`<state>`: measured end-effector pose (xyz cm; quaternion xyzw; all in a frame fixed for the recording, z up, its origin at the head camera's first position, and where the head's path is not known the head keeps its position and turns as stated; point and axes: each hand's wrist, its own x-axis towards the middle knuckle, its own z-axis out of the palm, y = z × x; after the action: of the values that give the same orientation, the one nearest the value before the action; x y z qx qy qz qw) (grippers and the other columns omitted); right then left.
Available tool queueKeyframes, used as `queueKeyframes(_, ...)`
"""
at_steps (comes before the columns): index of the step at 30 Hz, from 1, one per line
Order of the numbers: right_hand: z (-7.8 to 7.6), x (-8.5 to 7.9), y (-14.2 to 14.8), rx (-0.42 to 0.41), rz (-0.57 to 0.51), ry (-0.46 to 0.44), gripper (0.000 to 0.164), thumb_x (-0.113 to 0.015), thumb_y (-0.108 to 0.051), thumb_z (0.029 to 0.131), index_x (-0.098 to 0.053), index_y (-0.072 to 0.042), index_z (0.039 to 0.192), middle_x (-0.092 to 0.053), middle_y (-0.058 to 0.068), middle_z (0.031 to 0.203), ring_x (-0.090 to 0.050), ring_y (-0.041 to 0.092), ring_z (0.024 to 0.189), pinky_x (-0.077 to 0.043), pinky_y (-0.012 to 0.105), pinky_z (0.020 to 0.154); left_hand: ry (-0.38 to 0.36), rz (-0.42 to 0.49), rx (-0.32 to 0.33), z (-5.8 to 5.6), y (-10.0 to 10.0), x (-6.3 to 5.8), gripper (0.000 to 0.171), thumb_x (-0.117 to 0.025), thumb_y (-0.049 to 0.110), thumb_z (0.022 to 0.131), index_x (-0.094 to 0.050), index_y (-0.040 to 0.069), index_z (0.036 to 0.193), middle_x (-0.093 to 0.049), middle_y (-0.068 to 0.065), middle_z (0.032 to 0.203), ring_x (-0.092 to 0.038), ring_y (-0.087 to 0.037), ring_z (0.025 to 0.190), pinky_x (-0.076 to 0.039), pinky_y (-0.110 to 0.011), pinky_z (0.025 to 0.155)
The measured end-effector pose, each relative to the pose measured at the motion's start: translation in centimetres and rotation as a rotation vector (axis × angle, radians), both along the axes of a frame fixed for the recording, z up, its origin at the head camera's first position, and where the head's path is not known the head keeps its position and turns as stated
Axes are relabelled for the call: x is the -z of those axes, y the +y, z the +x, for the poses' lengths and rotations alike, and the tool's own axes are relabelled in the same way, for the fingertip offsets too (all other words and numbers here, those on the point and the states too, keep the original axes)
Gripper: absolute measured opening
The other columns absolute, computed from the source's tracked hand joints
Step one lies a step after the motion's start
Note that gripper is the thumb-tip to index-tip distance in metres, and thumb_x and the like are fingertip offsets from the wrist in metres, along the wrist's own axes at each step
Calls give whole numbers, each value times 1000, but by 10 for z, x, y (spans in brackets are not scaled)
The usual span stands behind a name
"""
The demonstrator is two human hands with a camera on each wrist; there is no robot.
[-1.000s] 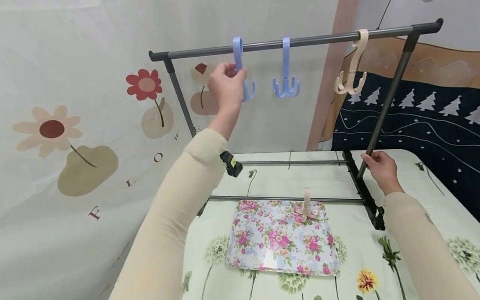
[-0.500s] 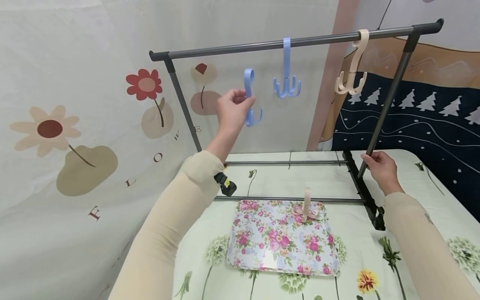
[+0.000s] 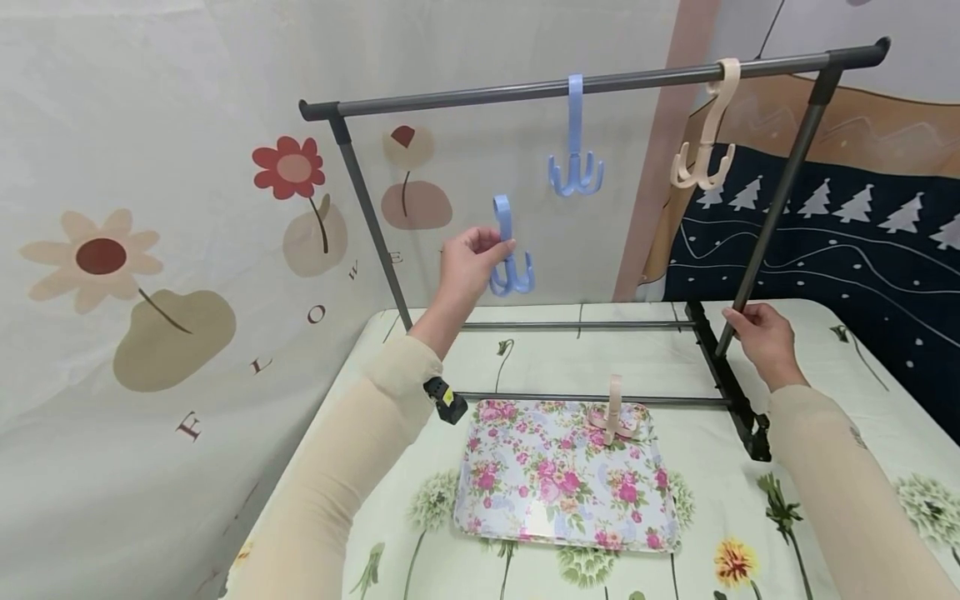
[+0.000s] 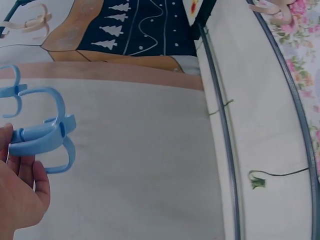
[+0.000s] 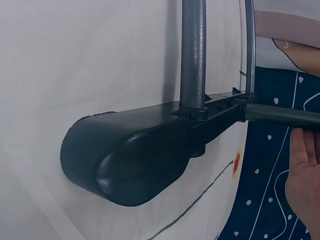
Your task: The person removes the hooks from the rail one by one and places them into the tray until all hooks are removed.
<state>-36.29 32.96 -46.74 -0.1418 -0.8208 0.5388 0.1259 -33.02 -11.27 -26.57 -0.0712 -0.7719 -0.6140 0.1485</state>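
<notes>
My left hand pinches a blue multi-prong hanging hook by its stem, below the rack's top rail. Its prongs point up in the head view, and the left wrist view shows the same blue hook close up. A second blue hook hangs mid-rail, and a beige hook hangs near the right end. With thumb and fingers, my right hand grips the lower part of the rack's right upright. In the right wrist view the hand is partly cut off by the edge.
A floral tray lies on the flower-print tablecloth, with a pale pink hook on it. The rack's black foot and two low crossbars stand behind. A light curtain hangs at the left and back.
The blue hook has come off the top rail, carried down and slightly right by my left hand. My right hand stays on the upright; the other hooks remain in place.
</notes>
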Motion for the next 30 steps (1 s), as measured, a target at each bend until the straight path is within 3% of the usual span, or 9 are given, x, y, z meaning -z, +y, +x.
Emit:
queueKeyframes(4, 22, -28, -19, -5, -29, -20, 50, -57, -55, 95, -57, -11, 118, -57, 1, 109, -56, 21, 107, -48, 41, 97, -44, -1, 46, 4, -2, 12, 14, -76, 19, 90, -69, 7, 94, -68, -4, 91, -63, -18, 91, -48, -36, 88)
queueKeyframes(8, 26, -31, -21, 13, -48, -9, 42, -61, -57, 92, -59, -18, 109, -58, -8, 101, -56, 10, 99, -50, 33, 94, -65, -16, 74, 6, -5, 21, 14, -76, 19, 90, -69, 7, 94, -69, -4, 92, -63, -20, 94, -47, -39, 92)
queueKeyframes(12, 25, -30, -22, 13, -60, 10, 37, -61, -55, 93, -58, -19, 105, -57, -8, 100, -55, 6, 94, -47, 37, 100, -87, -34, 104, 7, -7, 30, 13, -75, 19, 90, -69, 8, 95, -69, -4, 93, -64, -20, 95, -46, -40, 95)
queueKeyframes(15, 25, -33, -24, -4, -44, -7, 41, -57, -50, 97, -56, -11, 112, -57, 1, 109, -56, 14, 102, -44, 45, 103, -103, -47, 134, 9, -8, 37, 13, -75, 20, 91, -70, 9, 96, -69, -4, 94, -64, -20, 96, -47, -40, 95)
queueKeyframes(16, 20, -26, -20, -3, -34, -1, 43, -56, -53, 96, -57, -14, 113, -57, 0, 110, -56, 13, 102, -48, 38, 99, -106, -47, 146, 9, -8, 39, 13, -75, 19, 91, -70, 8, 95, -69, -5, 94, -64, -21, 95, -47, -40, 94)
queueKeyframes(18, 7, -9, -9, -13, 1, 16, 47, -53, -61, 94, -56, -18, 114, -56, 0, 112, -56, 12, 103, -48, 40, 99, -113, -49, 168, 12, -8, 44, 13, -74, 19, 91, -70, 8, 96, -70, -5, 94, -64, -21, 95, -47, -42, 95)
queueKeyframes(22, 7, -8, -9, -17, 10, 23, 47, -53, -62, 93, -56, -19, 111, -56, -1, 109, -56, 10, 99, -48, 41, 98, -142, -50, 205, 16, -9, 56, 12, -74, 17, 91, -69, 7, 95, -70, -6, 95, -65, -23, 96, -48, -43, 94)
queueKeyframes(25, 22, -28, -22, 17, -42, -14, 43, -58, -51, 96, -57, -11, 112, -57, 0, 107, -55, 13, 100, -46, 41, 101, -162, -54, 237, 18, -9, 66, 11, -74, 16, 91, -69, 7, 95, -70, -5, 94, -65, -30, 99, -49, -40, 91)
queueKeyframes(30, 6, -5, -5, 5, -33, 1, 48, -58, -65, 89, -57, -21, 109, -56, -7, 105, -55, 5, 96, -46, 40, 101, -173, -63, 286, 22, -9, 83, 10, -74, 15, 91, -69, 7, 94, -70, -4, 91, -63, -27, 92, -48, -40, 85)
